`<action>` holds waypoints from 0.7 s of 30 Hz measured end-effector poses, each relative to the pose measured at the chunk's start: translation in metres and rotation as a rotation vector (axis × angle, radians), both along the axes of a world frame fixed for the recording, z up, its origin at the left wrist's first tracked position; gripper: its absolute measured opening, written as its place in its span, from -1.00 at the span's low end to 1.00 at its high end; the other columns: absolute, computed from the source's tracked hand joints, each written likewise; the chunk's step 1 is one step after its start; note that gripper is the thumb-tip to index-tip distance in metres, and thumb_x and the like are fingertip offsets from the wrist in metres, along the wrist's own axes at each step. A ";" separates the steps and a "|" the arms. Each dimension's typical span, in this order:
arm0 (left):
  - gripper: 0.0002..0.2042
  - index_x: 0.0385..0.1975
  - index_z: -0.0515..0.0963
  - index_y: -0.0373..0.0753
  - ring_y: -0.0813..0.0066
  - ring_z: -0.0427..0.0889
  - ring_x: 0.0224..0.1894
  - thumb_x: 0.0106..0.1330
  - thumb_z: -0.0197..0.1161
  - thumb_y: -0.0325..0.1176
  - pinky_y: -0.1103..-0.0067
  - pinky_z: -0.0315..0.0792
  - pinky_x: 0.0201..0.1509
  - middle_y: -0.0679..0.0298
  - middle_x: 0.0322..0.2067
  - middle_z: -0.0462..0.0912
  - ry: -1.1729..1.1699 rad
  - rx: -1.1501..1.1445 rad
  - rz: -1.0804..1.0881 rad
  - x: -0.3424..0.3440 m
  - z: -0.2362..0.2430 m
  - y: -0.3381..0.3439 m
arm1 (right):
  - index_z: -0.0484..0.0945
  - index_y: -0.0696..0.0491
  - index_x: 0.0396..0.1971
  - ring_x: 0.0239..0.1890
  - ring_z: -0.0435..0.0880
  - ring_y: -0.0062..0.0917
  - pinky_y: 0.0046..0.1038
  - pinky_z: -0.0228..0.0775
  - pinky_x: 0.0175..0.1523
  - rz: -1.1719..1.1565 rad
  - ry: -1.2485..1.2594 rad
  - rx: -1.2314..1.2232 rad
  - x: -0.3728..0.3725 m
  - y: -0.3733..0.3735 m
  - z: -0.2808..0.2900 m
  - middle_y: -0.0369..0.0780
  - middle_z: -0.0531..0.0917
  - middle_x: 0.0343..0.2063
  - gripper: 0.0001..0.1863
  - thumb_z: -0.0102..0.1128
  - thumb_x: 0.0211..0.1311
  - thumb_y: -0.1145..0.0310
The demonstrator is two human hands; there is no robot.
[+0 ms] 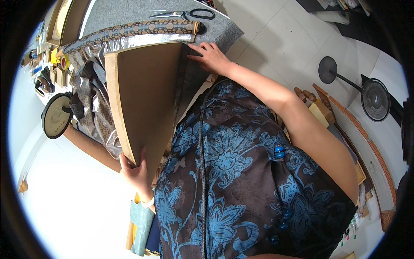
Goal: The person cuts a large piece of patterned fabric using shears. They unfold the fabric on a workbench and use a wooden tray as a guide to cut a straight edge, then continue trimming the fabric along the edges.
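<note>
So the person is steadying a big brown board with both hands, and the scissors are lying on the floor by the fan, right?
Not quite. The left hand and right hand do steady the brown board, but the scissors lie on the grey worktop beyond the board, not on the floor by the fan. The head view shows this.

Bright even light, blown-out white at left, fisheye-bent dark edges
</note>
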State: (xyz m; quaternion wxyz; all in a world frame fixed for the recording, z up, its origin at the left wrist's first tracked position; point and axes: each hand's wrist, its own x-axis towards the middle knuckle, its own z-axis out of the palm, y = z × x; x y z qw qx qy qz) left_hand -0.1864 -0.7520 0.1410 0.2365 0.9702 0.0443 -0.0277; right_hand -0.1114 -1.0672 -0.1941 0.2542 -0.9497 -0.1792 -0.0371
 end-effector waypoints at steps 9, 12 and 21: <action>-0.68 -0.32 0.47 -0.28 0.70 0.29 -0.62 0.06 0.53 -0.46 0.67 0.26 -0.54 0.25 -0.66 0.42 -0.017 0.109 -0.051 -0.008 0.005 -0.009 | 0.61 -0.19 0.12 0.14 0.39 -0.33 -0.23 0.27 0.19 -0.025 0.025 0.062 -0.006 -0.003 0.010 -0.26 0.32 0.37 -0.39 0.30 -0.07 0.43; -0.68 -0.30 0.48 -0.29 0.68 0.35 -0.64 0.06 0.53 -0.46 0.67 0.30 -0.53 0.21 -0.67 0.49 0.001 0.100 -0.053 -0.014 0.004 -0.013 | 0.62 -0.18 0.11 0.13 0.40 -0.33 -0.24 0.28 0.19 -0.039 0.062 0.104 -0.008 -0.009 0.016 -0.25 0.32 0.37 -0.38 0.31 -0.09 0.46; -0.67 -0.29 0.51 -0.26 0.49 0.62 -0.62 0.05 0.56 -0.42 0.62 0.44 -0.48 0.11 -0.61 0.63 0.041 0.150 -0.059 -0.033 0.022 0.002 | 0.60 -0.20 0.12 0.15 0.41 -0.30 -0.23 0.29 0.22 -0.067 0.122 0.080 -0.019 -0.006 0.047 -0.29 0.33 0.37 -0.38 0.33 -0.08 0.46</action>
